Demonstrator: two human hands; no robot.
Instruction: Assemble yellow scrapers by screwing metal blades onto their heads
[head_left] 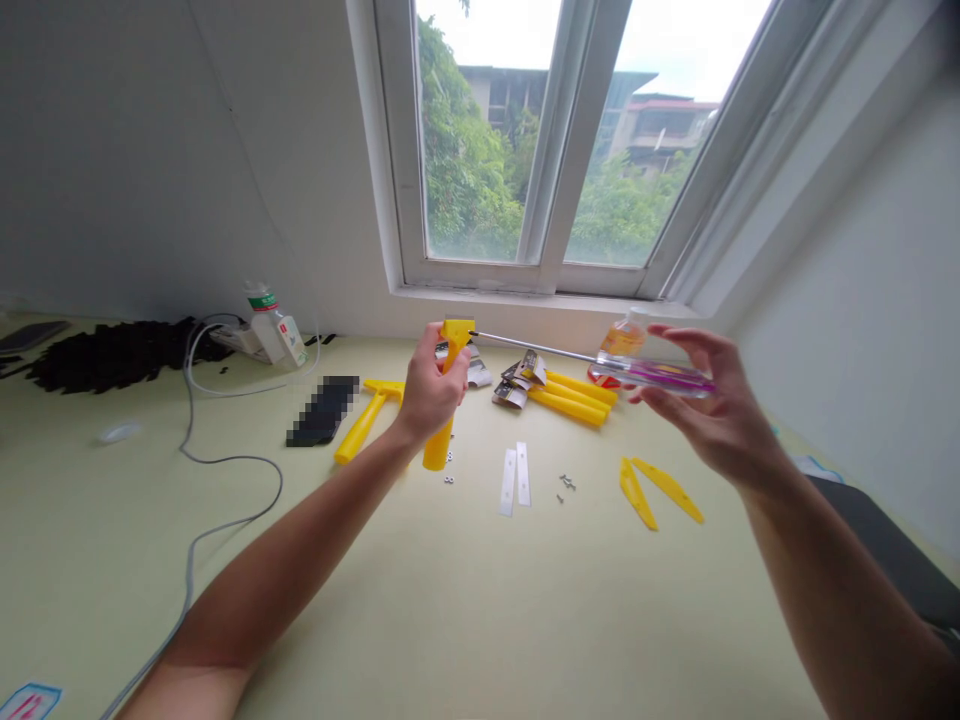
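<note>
My left hand [429, 398] is wrapped round the handle of a yellow scraper [437, 455], held upright above the table with its wide head at the top. A screwdriver [652, 376] with a clear and purple handle is held in the fingers of my right hand [709, 400]. Its long shaft points left, and the tip meets the side of the scraper's head, seemingly at a screw too small to make out. Below lie two flat metal blades [515, 478], several small screws [566, 483], several nuts [449, 480] and two yellow plastic plates [660, 492].
Left of my left hand lies another yellow T-shaped scraper [361, 425], beside a pixelated dark object [324, 410]. Yellow handles with labelled heads [574, 400] are stacked behind. Bottles [277, 335] [624, 335] stand near the wall. A grey cable [225, 459] crosses the left side.
</note>
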